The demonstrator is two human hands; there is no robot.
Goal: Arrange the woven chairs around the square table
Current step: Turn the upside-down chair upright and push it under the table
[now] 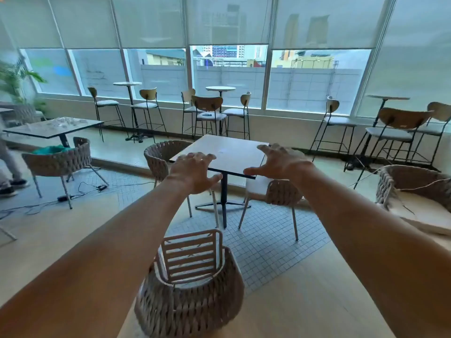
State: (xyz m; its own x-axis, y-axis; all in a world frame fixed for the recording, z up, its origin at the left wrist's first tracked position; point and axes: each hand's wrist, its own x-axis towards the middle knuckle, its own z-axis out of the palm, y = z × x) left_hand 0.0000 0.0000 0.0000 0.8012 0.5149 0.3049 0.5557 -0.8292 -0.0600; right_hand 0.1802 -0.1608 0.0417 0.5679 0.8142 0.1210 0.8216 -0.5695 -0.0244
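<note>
No legible brand, label or writing is seen on any chair or table; a small pale mark on the square table [224, 152] cannot be read

Both bare arms are stretched forward and raised. Left hand [192, 173] is held palm down with fingers spread and curled, nothing gripped. Right hand [280, 163] is likewise spread wide, thumb pointed inward, nothing held. Both hands are seen in front of the near edge of the table in this view; contact with it cannot be told

Nearest woven chair [190, 296] is placed low in the view, below and between the forearms, its rounded woven back toward the camera, slatted seat bare, facing the table but well apart from it and from both hands

A second woven chair [158, 158] is set at the table's left side, just left of the left hand. A third woven chair [278, 193] is tucked at the table's near right corner, partly hidden under the right wrist. A fourth woven chair [412, 191], cushioned, is seen far right, well apart from the table
</note>
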